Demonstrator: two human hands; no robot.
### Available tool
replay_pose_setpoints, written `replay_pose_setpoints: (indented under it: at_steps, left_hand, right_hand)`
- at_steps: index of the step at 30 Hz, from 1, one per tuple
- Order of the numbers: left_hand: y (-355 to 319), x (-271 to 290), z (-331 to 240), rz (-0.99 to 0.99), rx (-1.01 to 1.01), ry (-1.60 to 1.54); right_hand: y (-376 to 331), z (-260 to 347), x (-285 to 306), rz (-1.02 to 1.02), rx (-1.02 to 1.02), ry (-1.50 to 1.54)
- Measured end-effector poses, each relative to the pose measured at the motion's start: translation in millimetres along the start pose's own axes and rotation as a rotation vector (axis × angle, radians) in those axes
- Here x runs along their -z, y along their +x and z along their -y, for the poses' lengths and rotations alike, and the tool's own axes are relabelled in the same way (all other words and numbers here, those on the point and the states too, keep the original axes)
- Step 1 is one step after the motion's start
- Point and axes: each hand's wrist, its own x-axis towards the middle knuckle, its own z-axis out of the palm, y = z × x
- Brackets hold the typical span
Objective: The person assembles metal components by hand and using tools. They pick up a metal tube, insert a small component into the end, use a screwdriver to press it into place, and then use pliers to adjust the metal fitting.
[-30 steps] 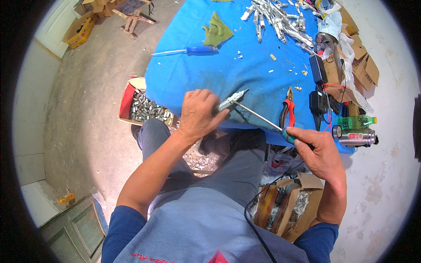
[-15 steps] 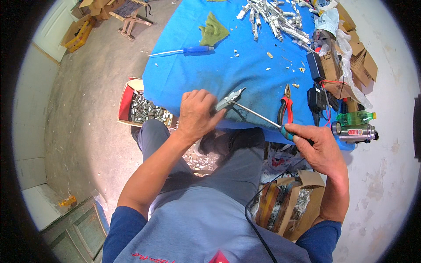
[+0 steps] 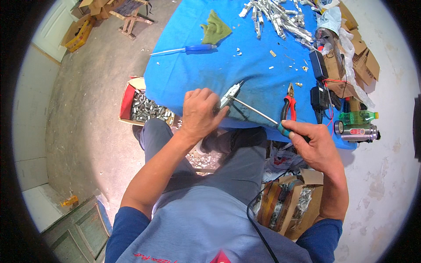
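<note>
Head view shows a pale part [image 3: 228, 97] at the near edge of the bench [image 3: 188, 79], its lower end in the curled left hand [image 3: 201, 111]; the right hand [image 3: 315, 142] grips a screwdriver [image 3: 256, 110], tip at the part. Pliers [image 3: 287, 108] lie near that hand, a cloth [image 3: 215, 28] farther off.

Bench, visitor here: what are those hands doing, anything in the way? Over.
Left hand gripping pale, narrow part. Right hand on green-handled screwdriver, tip at the part. Red-handled pliers lying near the right hand, clear of the tip.
</note>
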Motion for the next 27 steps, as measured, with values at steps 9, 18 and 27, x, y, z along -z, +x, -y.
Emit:
replay_pose_setpoints:
  at_steps: [9,18,27]
  left_hand:
    - [0,-3,1,-0.045,0.014,-0.01]
    - [-2,-3,0,-0.035,0.025,0.029]
    - [-2,-4,-1,-0.03,0.026,0.027]
  right_hand:
    - [-14,-74,-34,0.044,-0.399,0.822]
    - [-38,-86,-78,-0.095,-0.181,0.549]
    - [-32,-57,-51,-0.191,0.163,0.086]
